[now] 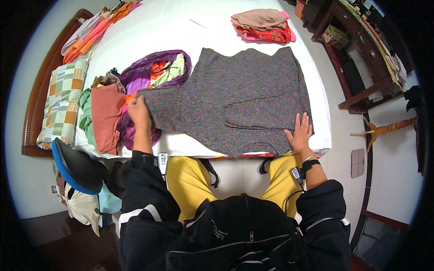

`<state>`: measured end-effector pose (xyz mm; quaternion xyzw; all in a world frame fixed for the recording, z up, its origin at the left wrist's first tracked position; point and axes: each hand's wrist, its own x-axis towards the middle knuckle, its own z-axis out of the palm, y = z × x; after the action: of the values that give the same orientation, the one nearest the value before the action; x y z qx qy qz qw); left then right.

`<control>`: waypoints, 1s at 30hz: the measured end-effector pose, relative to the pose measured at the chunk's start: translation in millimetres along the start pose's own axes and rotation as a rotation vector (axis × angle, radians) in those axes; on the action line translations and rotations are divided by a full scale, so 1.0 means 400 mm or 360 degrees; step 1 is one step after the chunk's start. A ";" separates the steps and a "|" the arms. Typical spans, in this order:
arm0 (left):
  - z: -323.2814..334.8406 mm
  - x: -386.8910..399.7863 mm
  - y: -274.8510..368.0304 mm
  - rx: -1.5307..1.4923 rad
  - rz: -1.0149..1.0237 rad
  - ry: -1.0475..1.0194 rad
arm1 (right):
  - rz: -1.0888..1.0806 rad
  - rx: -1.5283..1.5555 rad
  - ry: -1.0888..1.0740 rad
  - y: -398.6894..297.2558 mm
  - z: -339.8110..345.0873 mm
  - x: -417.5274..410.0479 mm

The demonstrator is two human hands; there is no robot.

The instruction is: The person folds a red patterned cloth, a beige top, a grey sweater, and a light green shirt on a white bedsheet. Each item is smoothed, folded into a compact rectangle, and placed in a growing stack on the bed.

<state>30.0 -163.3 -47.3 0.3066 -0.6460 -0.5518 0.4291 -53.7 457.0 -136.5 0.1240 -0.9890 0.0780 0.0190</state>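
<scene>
A dark grey, multicolour-flecked knit sweater [257, 81] lies spread on a white-sheeted bed [176, 23]. One sleeve stretches left over the edge of a purple plastic bag [135, 73]; another seems to lie folded across the body. My left hand [138, 110] grips the cuff end of the outstretched sleeve. Flat on the sweater's lower right part rests my right hand [300, 132], fingers apart and nothing in it. Orange and pale green clothes [169, 75] show inside the open bag. Left of the bag lie a salmon-coloured garment [106, 118] and a green garment [86, 117].
A folded stack of clothes [262, 25] sits at the bed's far right. A checkered pillow [62, 103] and more clothes [88, 37] line the headboard side. A black-and-blue chair back [78, 166] stands near my left arm. Right of the bed is a dark wooden desk [366, 44].
</scene>
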 end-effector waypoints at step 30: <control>-0.016 -0.269 0.025 0.0203 -0.0100 -0.0094 | 0.0022 -0.0018 -0.0007 0.002 0.003 0.003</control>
<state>84.3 -70.6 -60.7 0.3370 -0.6823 -0.5316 0.3719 -55.1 457.2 -137.5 0.1173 -0.9903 0.0721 0.0171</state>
